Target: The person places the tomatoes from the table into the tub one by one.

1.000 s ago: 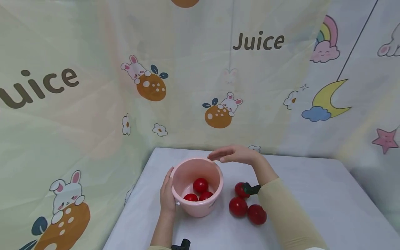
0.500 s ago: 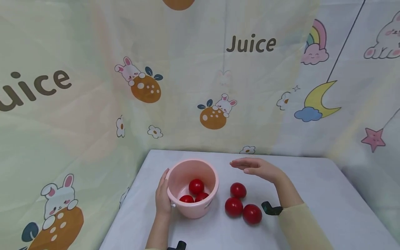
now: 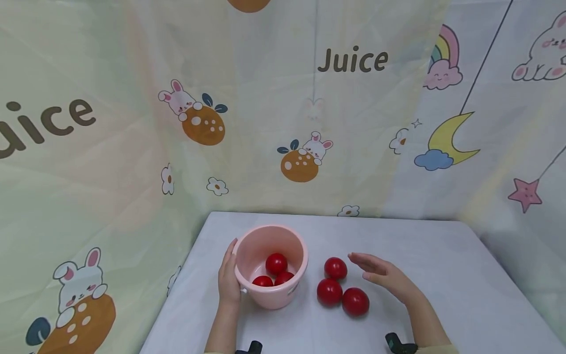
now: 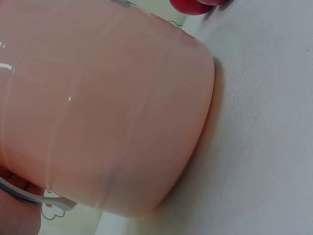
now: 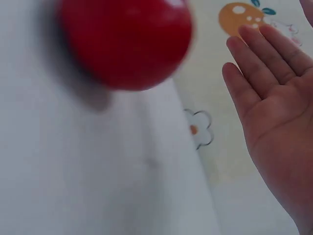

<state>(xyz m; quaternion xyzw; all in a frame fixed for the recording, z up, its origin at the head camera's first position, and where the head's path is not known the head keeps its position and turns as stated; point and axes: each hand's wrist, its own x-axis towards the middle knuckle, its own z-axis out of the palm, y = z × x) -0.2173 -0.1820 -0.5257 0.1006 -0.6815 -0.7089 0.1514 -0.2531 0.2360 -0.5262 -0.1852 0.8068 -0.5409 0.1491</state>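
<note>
A pink bucket [image 3: 270,290] stands on the white table, tilted slightly toward me in the head view, with several red balls [image 3: 276,264] inside. My left hand [image 3: 229,282] rests along its left side, fingers extended up the wall. In the left wrist view the bucket's side [image 4: 112,107] fills much of the frame, with part of the hand [image 4: 19,210] by a grey handle. Right of the bucket, three glossy red balls [image 3: 329,292] lie close together. My right hand [image 3: 389,278] hovers just right of them, fingers straight and nothing held; its palm [image 5: 279,117] shows in the right wrist view.
A white cloth covers the table [image 3: 442,265]. Behind it and at both sides hang printed curtains [image 3: 247,162] with rabbits, flowers and a moon. A black wrist strap piece [image 3: 400,344] sits on the right wrist.
My right hand has moved from above the bucket's right rim to the right and down, ending beside the loose balls. My left hand stays at the bucket. The head view has shifted slightly.
</note>
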